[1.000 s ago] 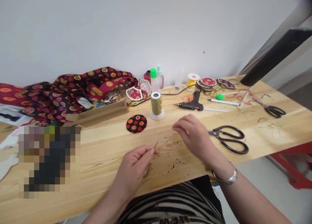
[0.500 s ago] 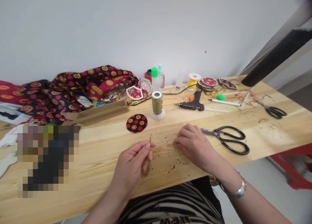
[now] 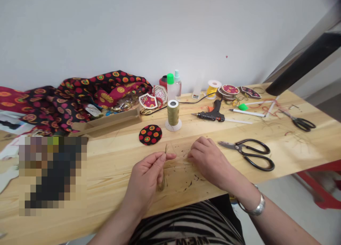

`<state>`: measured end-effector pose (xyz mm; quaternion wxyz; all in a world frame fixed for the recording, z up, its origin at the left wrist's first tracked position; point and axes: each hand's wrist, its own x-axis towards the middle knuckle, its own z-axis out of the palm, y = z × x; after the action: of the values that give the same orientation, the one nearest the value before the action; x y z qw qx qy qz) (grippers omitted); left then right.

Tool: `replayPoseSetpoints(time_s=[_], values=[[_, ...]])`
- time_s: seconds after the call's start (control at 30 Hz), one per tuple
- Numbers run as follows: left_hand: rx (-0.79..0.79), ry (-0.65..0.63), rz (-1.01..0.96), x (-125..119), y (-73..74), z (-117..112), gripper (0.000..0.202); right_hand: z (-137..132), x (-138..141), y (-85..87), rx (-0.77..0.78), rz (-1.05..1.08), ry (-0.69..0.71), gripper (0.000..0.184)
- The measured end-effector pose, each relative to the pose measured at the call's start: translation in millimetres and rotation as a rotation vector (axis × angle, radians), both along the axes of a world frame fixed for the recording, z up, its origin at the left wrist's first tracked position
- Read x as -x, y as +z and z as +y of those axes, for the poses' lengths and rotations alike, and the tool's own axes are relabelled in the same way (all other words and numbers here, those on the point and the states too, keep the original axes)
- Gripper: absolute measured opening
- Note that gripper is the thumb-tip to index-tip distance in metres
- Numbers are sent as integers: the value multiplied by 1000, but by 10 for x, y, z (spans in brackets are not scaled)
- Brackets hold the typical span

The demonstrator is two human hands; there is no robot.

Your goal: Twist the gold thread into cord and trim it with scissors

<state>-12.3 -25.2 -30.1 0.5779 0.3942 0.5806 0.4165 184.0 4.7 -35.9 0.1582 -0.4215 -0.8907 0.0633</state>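
Pinched between the thumb and fingers of my left hand (image 3: 149, 175) is a small looped bundle of olive thread (image 3: 161, 183), its ends poking up above the thumb. My right hand (image 3: 206, 159) rests low over the table to the right, fingers curled and tips together. What those fingertips hold, if anything, is hidden; a fine loose strand shows between the hands. Beyond my left hand stand a spool of olive thread (image 3: 173, 114) and, to its left, a round patterned fabric disc (image 3: 150, 134). Black-handled scissors (image 3: 249, 152) lie just right of my right hand, blades slightly apart.
Behind are a glue gun (image 3: 211, 113), a white pen (image 3: 247, 113), a yellow spool (image 3: 213, 89) and two bottles. Patterned cloth (image 3: 61, 99) and a cardboard tray (image 3: 112, 123) fill the left. Smaller scissors (image 3: 303, 123) lie far right. Dark scraps dot the wood.
My right hand has shifted slightly left, away from the scissors' blade tips, which now show. My left hand keeps the thread bundle, its index finger reaching further right. The view has moved slightly.
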Motion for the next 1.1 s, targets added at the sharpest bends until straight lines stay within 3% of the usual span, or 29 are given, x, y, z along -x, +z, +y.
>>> replayPoseSetpoints(time_s=[0.2,0.43,0.87,1.1], values=[[-47,-6,29,-22,20,40,36,8,21,185,136,247,0,19],[-58,-5,-30,-85,44,107,32,28,71,196,204,456,55,13],[-88,-20,-70,-124,129,207,23,197,286,267,189,641,-19,13],[-89,28,-196,-104,182,403,19,388,360,398,168,642,-118,13]])
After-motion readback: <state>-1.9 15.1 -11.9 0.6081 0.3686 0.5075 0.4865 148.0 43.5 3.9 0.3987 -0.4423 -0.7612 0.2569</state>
